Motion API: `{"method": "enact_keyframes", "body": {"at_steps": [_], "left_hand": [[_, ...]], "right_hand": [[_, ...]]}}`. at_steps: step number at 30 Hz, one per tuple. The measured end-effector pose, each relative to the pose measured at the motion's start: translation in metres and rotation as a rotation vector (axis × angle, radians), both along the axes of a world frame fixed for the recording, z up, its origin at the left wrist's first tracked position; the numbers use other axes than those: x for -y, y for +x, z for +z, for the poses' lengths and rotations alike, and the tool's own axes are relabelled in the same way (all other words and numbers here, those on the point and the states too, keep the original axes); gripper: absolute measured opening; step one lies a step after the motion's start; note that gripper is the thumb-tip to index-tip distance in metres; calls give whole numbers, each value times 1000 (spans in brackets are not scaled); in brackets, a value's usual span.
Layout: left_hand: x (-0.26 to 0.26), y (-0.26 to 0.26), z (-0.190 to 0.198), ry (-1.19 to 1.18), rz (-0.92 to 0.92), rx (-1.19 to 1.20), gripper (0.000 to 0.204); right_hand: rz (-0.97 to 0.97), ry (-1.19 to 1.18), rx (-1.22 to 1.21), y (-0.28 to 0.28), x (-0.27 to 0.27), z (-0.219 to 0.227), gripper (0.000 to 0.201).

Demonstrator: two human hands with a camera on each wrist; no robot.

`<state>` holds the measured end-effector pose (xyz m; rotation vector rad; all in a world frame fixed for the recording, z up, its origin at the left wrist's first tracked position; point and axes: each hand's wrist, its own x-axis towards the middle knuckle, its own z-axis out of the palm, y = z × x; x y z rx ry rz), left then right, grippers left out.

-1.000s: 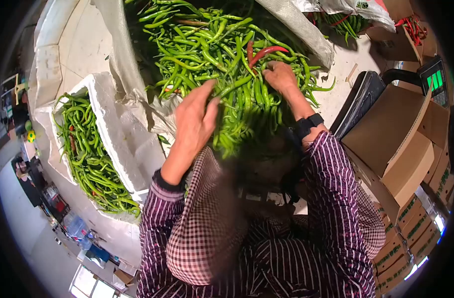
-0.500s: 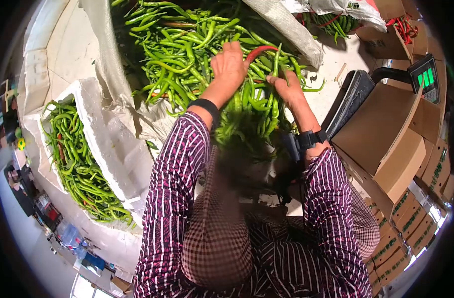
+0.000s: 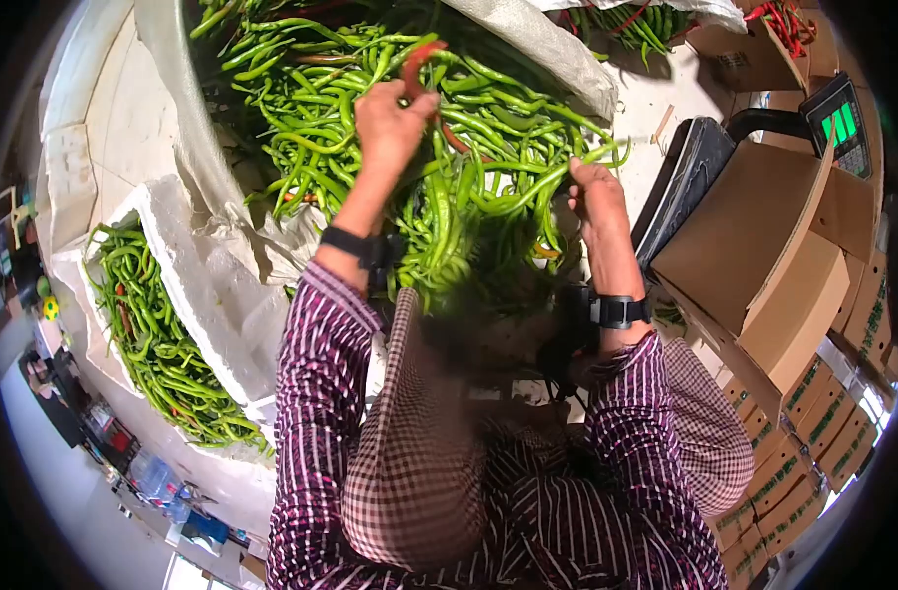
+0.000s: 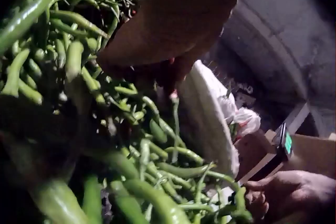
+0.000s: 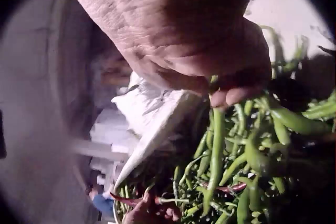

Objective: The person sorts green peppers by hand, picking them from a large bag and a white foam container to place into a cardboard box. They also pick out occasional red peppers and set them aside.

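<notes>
Green peppers (image 3: pixel 321 133) spill in a large heap from an open woven sack (image 3: pixel 178 84). Over the heap, the left hand (image 3: pixel 388 126) grips a red pepper (image 3: pixel 417 67), also visible low in the right wrist view (image 5: pixel 128 199). At the heap's right edge the right hand (image 3: pixel 601 202) pinches a green pepper between thumb and fingers; the right wrist view shows this pepper (image 5: pixel 216 150) hanging down from the fingertips. The left wrist view has the left hand (image 4: pixel 163 29) dark across the top, its fingers mostly hidden.
A white foam box (image 3: pixel 188 285) of green peppers stands at the left. To the right are a scale with a lit display (image 3: pixel 842 128), an open cardboard box (image 3: pixel 739 236) and stacked cartons (image 3: pixel 812 413). Another sack of peppers (image 3: pixel 645 25) lies at the top.
The left hand moved onto the heap and now has the red pepper, lifted leftward from where it lay. The right hand shifted toward the heap's right edge, and the head view moved slightly.
</notes>
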<state>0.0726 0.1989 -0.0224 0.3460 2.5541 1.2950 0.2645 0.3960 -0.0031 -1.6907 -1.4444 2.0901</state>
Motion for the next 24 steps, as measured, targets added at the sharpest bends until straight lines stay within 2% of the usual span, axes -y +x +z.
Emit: {"method": "enact_keyframes", "body": {"at_steps": [1, 3, 5, 7, 9, 11, 13, 15, 17, 19, 20, 21, 23, 24], "left_hand": [[6, -3, 21, 224, 33, 288, 21], [16, -4, 38, 494, 91, 471, 25], [22, 2, 46, 457, 84, 545, 28], [26, 7, 40, 660, 157, 775, 28], [30, 15, 40, 693, 197, 789, 27], [38, 18, 39, 812, 198, 778, 25], [50, 16, 24, 921, 117, 843, 26], [49, 23, 28, 878, 195, 872, 27], [48, 30, 31, 849, 233, 887, 31], [48, 38, 36, 824, 274, 890, 32], [49, 40, 38, 831, 273, 890, 32], [53, 39, 41, 847, 274, 855, 32], [63, 42, 51, 857, 275, 785, 30], [65, 44, 59, 835, 286, 769, 30]], "right_hand": [[-52, -47, 34, -1, -1, 4, 21], [234, 2, 72, -8, 1, 28, 30], [714, 774, 143, -21, 17, 43, 34], [812, 817, 71, -52, 26, 53, 27], [837, 834, -248, -78, 30, 26, 21], [878, 961, -190, -108, 48, -15, 18], [1149, 852, 129, -123, 67, -47, 16], [1109, 879, 216, -114, 84, -57, 16], [1138, 907, 184, -117, 86, -59, 17], [1165, 767, 143, -117, 81, -49, 20], [1191, 779, 10, -113, 73, -62, 20], [1192, 790, 4, -116, 66, -45, 20], [968, 221, -178, -111, 54, -3, 23], [899, 82, -275, -107, 46, 12, 27]]}}
